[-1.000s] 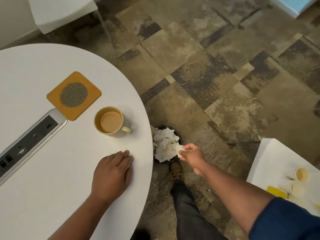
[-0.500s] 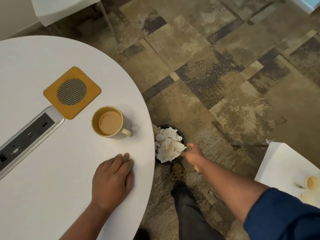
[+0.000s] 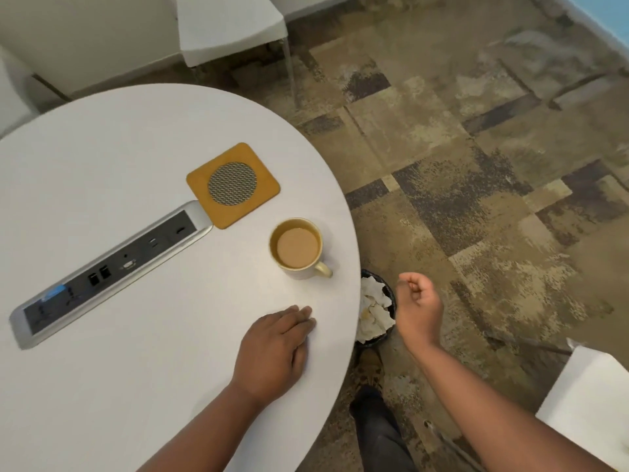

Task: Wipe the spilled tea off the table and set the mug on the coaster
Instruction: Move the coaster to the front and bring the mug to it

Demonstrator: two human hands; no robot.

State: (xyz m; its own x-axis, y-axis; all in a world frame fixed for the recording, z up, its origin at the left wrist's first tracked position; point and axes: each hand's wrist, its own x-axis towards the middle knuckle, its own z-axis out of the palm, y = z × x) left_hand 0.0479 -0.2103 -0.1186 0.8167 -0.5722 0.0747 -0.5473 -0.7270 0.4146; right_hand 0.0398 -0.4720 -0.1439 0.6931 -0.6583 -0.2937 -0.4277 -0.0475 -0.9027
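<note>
A yellow mug (image 3: 296, 248) of milky tea stands on the round white table (image 3: 136, 137) near its right edge, handle pointing to the lower right. Up and to its left lies the square orange coaster (image 3: 233, 185) with a round mesh centre, apart from the mug. My left hand (image 3: 275, 349) rests flat on the tabletop below the mug, holding nothing. My right hand (image 3: 417, 310) hovers off the table over the floor beside a waste bin, fingers curled in and empty. I see no wet patch on the table surface.
A black waste bin (image 3: 391, 296) full of crumpled white tissues sits on the carpet under the table's right edge. A silver power socket strip (image 3: 109, 270) is set into the tabletop left of the coaster. A white chair (image 3: 231, 25) stands behind; another white surface (image 3: 592, 403) is at lower right.
My right hand let the tissue drop into the bin and has lifted away empty, curled. The view has shifted, so the table sits more to the right. My left hand stays flat.
</note>
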